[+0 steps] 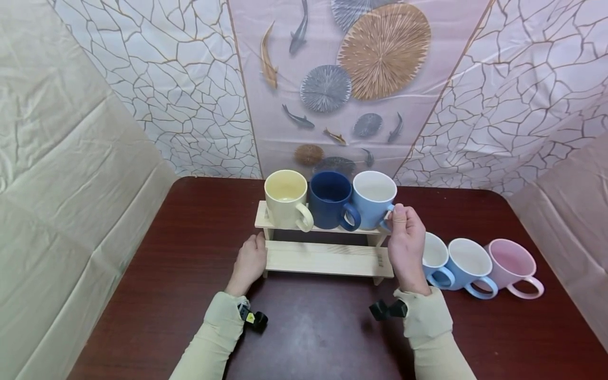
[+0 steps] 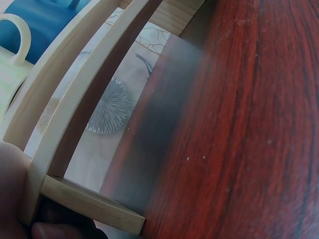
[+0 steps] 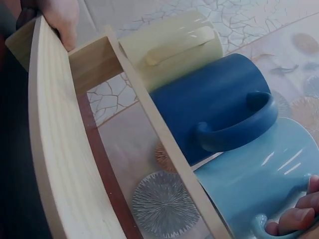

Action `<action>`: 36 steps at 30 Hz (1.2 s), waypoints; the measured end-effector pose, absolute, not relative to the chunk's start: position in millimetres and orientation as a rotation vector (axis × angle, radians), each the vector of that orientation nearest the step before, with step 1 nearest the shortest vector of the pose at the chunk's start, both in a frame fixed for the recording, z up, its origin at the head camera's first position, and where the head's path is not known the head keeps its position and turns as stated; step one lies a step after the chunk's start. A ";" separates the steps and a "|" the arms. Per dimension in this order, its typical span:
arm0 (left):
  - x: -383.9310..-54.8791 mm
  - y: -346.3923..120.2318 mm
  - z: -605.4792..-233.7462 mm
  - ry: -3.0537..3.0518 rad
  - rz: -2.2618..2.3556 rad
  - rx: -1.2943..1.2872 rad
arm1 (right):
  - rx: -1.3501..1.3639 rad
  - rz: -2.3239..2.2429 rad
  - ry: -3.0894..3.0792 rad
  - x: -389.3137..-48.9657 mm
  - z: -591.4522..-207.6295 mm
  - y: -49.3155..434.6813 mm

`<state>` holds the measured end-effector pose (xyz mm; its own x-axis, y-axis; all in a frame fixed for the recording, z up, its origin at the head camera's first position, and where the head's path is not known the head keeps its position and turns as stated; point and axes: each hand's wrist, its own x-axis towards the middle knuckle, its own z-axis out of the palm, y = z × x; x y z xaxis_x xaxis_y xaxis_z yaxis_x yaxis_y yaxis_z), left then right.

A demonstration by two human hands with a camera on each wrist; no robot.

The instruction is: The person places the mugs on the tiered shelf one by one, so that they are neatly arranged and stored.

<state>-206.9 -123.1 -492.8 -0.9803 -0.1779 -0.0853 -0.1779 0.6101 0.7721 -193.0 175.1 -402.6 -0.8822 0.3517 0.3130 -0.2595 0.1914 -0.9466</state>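
Observation:
A two-step wooden rack (image 1: 328,258) stands mid-table. On its upper step sit a cream mug (image 1: 286,198), a dark blue mug (image 1: 331,199) and a light blue mug (image 1: 373,197). My right hand (image 1: 405,240) pinches the light blue mug's handle; fingertips (image 3: 295,220) curl on it beside the mug body (image 3: 254,184). My left hand (image 1: 250,261) holds the left end of the rack's lower step, its thumb (image 2: 50,231) at the rack's foot (image 2: 94,204). The right wrist view also shows the dark blue mug (image 3: 219,114) and cream mug (image 3: 172,47).
Three more mugs stand on the dark red table (image 1: 309,332) to the right of the rack: a white-lined one (image 1: 434,252) partly behind my hand, a light blue one (image 1: 470,261) and a pink one (image 1: 512,263). Patterned cloth walls enclose the table.

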 end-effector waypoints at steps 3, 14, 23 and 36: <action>-206.8 -122.9 -493.3 2.818 1.352 -0.312 | -0.081 1.729 -2.015 -193.2 -405.8 175.4; -206.9 -122.8 -493.0 2.829 1.380 -0.292 | -0.048 1.757 -1.973 -192.2 -407.1 175.2; -206.1 -122.0 -493.4 2.838 1.389 -0.282 | -0.071 1.688 -2.052 -191.5 -403.0 180.3; -206.1 -122.6 -493.9 2.820 1.401 -0.285 | -0.199 1.461 -2.143 -167.5 -400.8 213.4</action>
<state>-206.1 -122.6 -493.9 -0.9835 -0.1697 -0.0624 -0.1523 0.5912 0.7920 -167.5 213.4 -400.8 -0.8465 0.4061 0.3444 -0.1722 0.4033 -0.8987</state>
